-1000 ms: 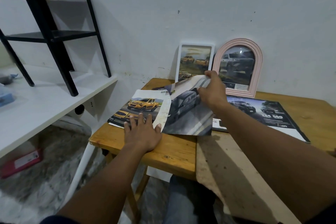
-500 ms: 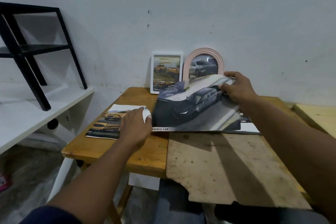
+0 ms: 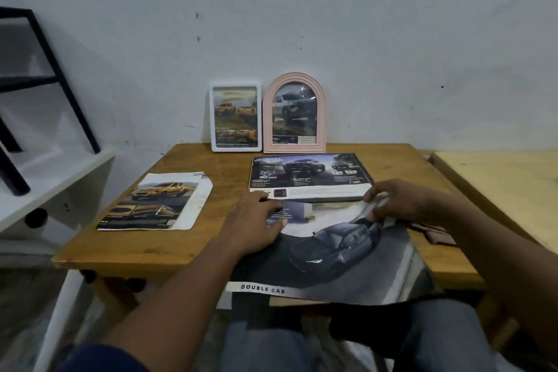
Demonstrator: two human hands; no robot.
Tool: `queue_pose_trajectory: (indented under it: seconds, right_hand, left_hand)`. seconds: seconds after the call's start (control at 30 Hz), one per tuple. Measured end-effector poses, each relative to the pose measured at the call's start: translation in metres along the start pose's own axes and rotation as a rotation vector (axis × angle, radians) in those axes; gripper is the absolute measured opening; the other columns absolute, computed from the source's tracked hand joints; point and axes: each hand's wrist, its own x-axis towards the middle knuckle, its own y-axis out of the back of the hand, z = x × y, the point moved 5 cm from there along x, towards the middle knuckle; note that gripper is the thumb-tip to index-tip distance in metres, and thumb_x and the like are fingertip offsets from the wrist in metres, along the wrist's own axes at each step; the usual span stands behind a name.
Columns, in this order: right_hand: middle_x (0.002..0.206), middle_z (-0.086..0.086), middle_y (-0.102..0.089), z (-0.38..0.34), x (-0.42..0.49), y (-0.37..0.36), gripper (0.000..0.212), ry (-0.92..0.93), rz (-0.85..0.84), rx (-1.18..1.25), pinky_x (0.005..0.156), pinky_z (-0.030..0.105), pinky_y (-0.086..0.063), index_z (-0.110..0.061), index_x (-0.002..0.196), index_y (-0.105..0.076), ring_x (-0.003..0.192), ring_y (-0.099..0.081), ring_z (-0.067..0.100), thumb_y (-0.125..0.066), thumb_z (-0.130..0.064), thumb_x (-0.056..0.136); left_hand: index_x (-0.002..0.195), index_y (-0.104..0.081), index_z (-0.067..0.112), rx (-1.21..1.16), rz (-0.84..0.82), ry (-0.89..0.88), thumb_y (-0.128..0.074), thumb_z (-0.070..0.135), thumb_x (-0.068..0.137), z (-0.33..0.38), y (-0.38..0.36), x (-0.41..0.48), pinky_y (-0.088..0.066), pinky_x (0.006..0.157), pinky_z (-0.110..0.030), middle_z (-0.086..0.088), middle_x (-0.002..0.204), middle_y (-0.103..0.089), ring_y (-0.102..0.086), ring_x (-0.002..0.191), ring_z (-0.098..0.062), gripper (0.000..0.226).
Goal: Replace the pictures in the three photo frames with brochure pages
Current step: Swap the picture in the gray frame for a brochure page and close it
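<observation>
A large brochure page (image 3: pixel 338 254) showing a dark car and the words "DOUBLE CAB" lies at the table's front, hanging over the edge. My left hand (image 3: pixel 256 222) rests flat on its upper left part. My right hand (image 3: pixel 392 199) pinches its upper right corner. Behind it a black rectangular frame (image 3: pixel 311 177) lies flat with a car page in it. A white frame (image 3: pixel 235 118) and a pink arched frame (image 3: pixel 294 113) stand against the wall, each showing a car picture. A loose page with a yellow truck (image 3: pixel 160 202) lies at the left.
The wooden table (image 3: pixel 136 246) stands against a white wall. A white shelf (image 3: pixel 45 184) with a black metal rack (image 3: pixel 51 75) is at the left. A pale wooden surface (image 3: pixel 498 178) adjoins at the right. Dark flat pieces (image 3: pixel 434 232) lie by my right forearm.
The dark car page has come down from over the black frame to the table's front. My left hand left the yellow truck page and now lies on the dark page.
</observation>
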Motion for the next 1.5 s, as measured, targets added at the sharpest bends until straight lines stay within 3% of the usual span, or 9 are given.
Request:
queue_pose_trajectory:
  seconds: [0.07, 0.2, 0.37, 0.5, 0.67, 0.83, 1.0, 1.3, 1.5]
  right_hand:
    - [0.108, 0.010, -0.064, 0.004, -0.006, 0.001, 0.038, -0.028, -0.050, -0.057, 0.067, 0.039, -0.058, -0.025, 0.109, -0.066, 0.087, -0.065, 0.023, -0.085, -0.019, 0.076]
    - [0.120, 0.006, -0.057, 0.004, -0.009, -0.007, 0.049, -0.064, -0.152, -0.256, 0.059, 0.031, -0.055, -0.032, 0.119, -0.056, 0.092, -0.062, 0.023, -0.083, -0.026, 0.079]
    - [0.145, 0.010, -0.045, -0.011, 0.011, 0.001, 0.066, 0.017, 0.151, -0.669, 0.102, 0.044, -0.043, -0.035, 0.143, -0.041, 0.126, -0.045, 0.034, -0.069, -0.050, 0.085]
    - [0.140, 0.011, -0.051, -0.035, 0.034, 0.002, 0.059, 0.132, 0.237, -0.527, 0.102, 0.046, -0.044, -0.028, 0.138, -0.052, 0.125, -0.046, 0.034, -0.064, -0.056, 0.087]
    - [0.126, 0.013, -0.059, -0.021, 0.067, -0.004, 0.053, -0.011, 0.253, -0.441, 0.096, 0.048, -0.046, -0.018, 0.105, -0.060, 0.120, -0.048, 0.035, -0.054, -0.068, 0.087]
    - [0.153, 0.020, -0.033, -0.013, 0.076, -0.014, 0.070, -0.166, 0.318, -0.444, 0.106, 0.052, -0.033, -0.013, 0.122, -0.058, 0.138, -0.026, 0.041, -0.048, -0.073, 0.087]
    - [0.144, 0.019, -0.033, -0.013, 0.079, -0.026, 0.085, -0.258, 0.382, -0.357, 0.100, 0.048, -0.034, -0.007, 0.126, -0.056, 0.127, -0.031, 0.038, -0.048, -0.079, 0.082]
    - [0.146, 0.019, -0.031, -0.027, 0.080, -0.036, 0.103, -0.290, 0.425, -0.221, 0.105, 0.051, -0.032, -0.007, 0.137, -0.048, 0.133, -0.032, 0.040, -0.063, -0.083, 0.069]
    - [0.140, 0.017, -0.042, -0.043, 0.081, -0.043, 0.082, -0.261, 0.490, -0.173, 0.102, 0.050, -0.037, -0.008, 0.133, -0.048, 0.128, -0.041, 0.038, -0.068, -0.066, 0.079]
  left_hand:
    - [0.127, -0.068, 0.034, 0.007, 0.036, -0.027, -0.064, 0.054, 0.091, 0.002, 0.000, 0.001, -0.040, 0.105, -0.035, 0.003, 0.140, -0.053, -0.044, 0.131, -0.017, 0.042]
    - [0.110, -0.075, 0.029, 0.027, 0.074, -0.061, -0.066, 0.051, 0.090, 0.002, 0.004, 0.002, -0.044, 0.094, -0.032, 0.008, 0.120, -0.063, -0.050, 0.116, -0.012, 0.031]
    - [0.109, -0.072, 0.027, -0.014, 0.133, 0.002, -0.065, 0.043, 0.094, -0.009, 0.012, 0.008, -0.049, 0.088, -0.033, 0.007, 0.115, -0.063, -0.054, 0.111, -0.013, 0.023]
    - [0.129, -0.064, 0.026, -0.026, 0.118, 0.091, -0.065, 0.044, 0.095, -0.018, 0.019, 0.026, -0.048, 0.093, -0.036, 0.001, 0.133, -0.062, -0.054, 0.120, -0.019, 0.038]
    - [0.132, -0.063, 0.024, 0.013, -0.021, 0.078, -0.063, 0.053, 0.094, -0.025, 0.012, 0.053, -0.047, 0.095, -0.037, -0.001, 0.136, -0.060, -0.055, 0.121, -0.021, 0.048]
    - [0.134, -0.065, 0.026, -0.089, -0.015, 0.093, -0.061, 0.062, 0.091, -0.036, -0.004, 0.063, -0.047, 0.098, -0.037, 0.003, 0.136, -0.059, -0.054, 0.121, -0.017, 0.056]
    - [0.133, -0.065, 0.026, -0.105, 0.029, 0.103, -0.063, 0.063, 0.089, -0.038, -0.008, 0.063, -0.048, 0.091, -0.034, 0.005, 0.134, -0.057, -0.055, 0.116, -0.013, 0.058]
    - [0.130, -0.067, 0.029, -0.034, 0.049, 0.122, -0.060, 0.072, 0.085, -0.058, 0.007, 0.051, -0.046, 0.086, -0.028, 0.007, 0.135, -0.060, -0.057, 0.115, -0.012, 0.063]
    - [0.133, -0.063, 0.029, -0.059, 0.050, 0.202, -0.061, 0.073, 0.083, -0.070, 0.012, 0.045, -0.048, 0.092, -0.033, 0.006, 0.141, -0.057, -0.055, 0.121, -0.015, 0.067]
